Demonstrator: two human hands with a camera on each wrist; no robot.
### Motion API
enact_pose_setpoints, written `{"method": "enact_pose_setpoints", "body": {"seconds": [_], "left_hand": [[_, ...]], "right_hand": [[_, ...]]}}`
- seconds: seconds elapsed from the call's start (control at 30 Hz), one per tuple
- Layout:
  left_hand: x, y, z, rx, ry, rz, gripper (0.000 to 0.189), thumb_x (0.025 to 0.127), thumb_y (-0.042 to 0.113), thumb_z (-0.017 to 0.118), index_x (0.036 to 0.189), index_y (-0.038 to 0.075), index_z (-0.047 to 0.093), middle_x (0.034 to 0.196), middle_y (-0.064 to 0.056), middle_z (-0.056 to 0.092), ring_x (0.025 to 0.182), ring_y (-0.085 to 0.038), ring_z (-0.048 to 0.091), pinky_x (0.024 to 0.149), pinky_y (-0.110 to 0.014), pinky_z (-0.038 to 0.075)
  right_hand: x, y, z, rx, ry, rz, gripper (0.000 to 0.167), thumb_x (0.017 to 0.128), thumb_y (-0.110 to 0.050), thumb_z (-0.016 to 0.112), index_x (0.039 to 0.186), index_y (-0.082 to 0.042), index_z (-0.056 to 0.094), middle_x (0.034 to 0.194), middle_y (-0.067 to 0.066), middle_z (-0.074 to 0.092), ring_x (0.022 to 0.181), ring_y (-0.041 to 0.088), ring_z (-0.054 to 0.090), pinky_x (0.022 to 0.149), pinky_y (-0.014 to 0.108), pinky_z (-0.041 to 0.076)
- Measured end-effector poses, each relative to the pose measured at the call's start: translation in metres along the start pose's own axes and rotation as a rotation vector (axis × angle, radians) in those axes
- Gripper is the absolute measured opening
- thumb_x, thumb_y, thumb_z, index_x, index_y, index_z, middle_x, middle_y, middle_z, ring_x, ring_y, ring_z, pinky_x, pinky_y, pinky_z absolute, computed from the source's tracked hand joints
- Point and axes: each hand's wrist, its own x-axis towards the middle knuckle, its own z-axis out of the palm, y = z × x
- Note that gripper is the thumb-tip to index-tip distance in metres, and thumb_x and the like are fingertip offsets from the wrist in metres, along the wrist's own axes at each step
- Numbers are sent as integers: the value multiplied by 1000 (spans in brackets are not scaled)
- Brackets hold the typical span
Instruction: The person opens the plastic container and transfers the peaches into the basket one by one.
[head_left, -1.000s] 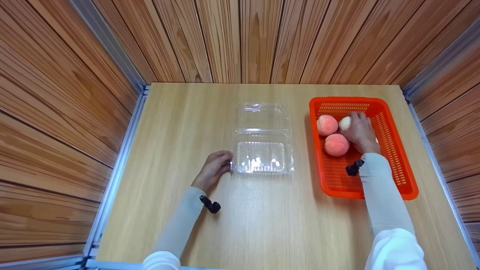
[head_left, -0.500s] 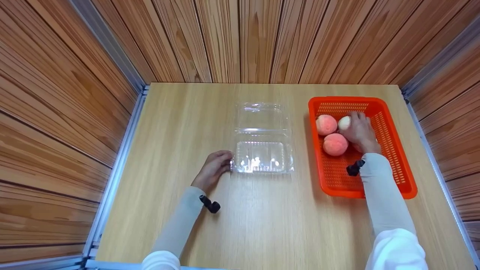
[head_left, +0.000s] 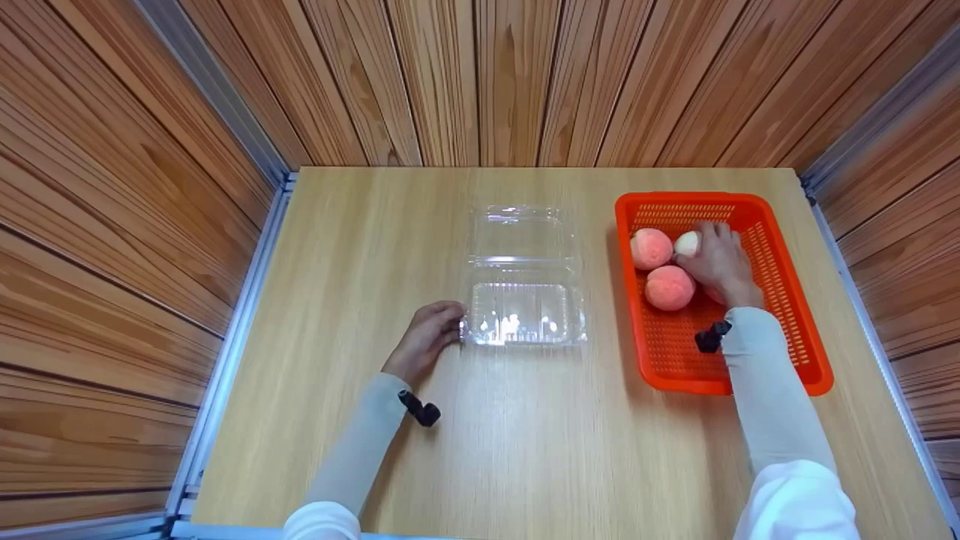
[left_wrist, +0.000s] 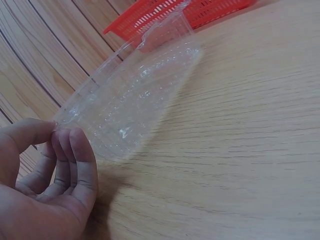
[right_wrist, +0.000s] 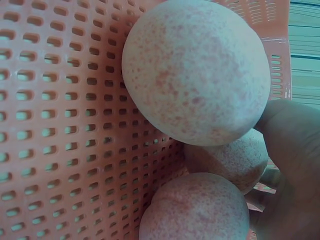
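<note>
An open clear plastic clamshell container [head_left: 521, 311] lies on the table, its lid [head_left: 523, 232] folded back behind its base. My left hand [head_left: 429, 337] pinches the container's left rim between thumb and fingertips, as the left wrist view shows closely. Inside the red basket, my right hand [head_left: 721, 262] grips a pale peach [head_left: 686, 244], largely covered by the fingers. Thumb and fingers lie on opposite sides of that peach [right_wrist: 235, 162] in the right wrist view. Two pink peaches, one farther back [head_left: 651, 249] and one nearer [head_left: 670, 288], sit left of this hand.
The red perforated basket [head_left: 637, 330] stands at the table's right, its raised walls around the right hand. Bare table [head_left: 525, 442] lies in front of the container. Wooden panels [head_left: 510, 82] rise behind and at both sides.
Both hands keep nearly the same place and grip. The basket and the peaches appear very slightly farther left in the head view.
</note>
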Motion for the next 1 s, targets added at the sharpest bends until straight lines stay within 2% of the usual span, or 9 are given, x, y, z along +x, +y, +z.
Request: {"method": "enact_pose_setpoints", "body": {"seconds": [0.43, 0.73, 0.83, 1.0], "left_hand": [[1, 2, 0, -8, 9, -4, 16, 103, 5, 63, 114, -5, 68, 97, -10, 69, 83, -18, 66, 75, -29, 57], [-1, 4, 0, 5, 18, -6, 26, 104, 8, 62, 124, -8, 65, 104, -14, 70, 89, -20, 67, 78, -30, 58], [0, 5, 1, -1, 9, 14, 30, 104, 8, 61, 126, -13, 62, 102, -13, 70, 87, -20, 66, 76, -30, 57], [1, 7, 0, -2, 18, 25, 28, 103, 7, 62, 122, -14, 62, 96, -12, 70, 84, -19, 66, 74, -29, 57]], "right_hand": [[-5, 0, 0, 4, 15, -19, 72, 100, -25, 67, 158, 2, 34, 155, 34, 31, 134, 53, 29, 116, 73, 30], [-10, -8, -2, -18, 65, -84, 63, 100, -21, 67, 152, 4, 41, 151, 32, 35, 135, 52, 30, 118, 70, 28], [-12, -10, -2, -28, 87, -107, 62, 99, -20, 67, 150, 5, 43, 151, 32, 36, 135, 52, 31, 119, 70, 27], [-15, -14, -4, -46, 120, -139, 62, 98, -20, 67, 150, 5, 44, 152, 32, 36, 137, 52, 30, 120, 70, 24]]}}
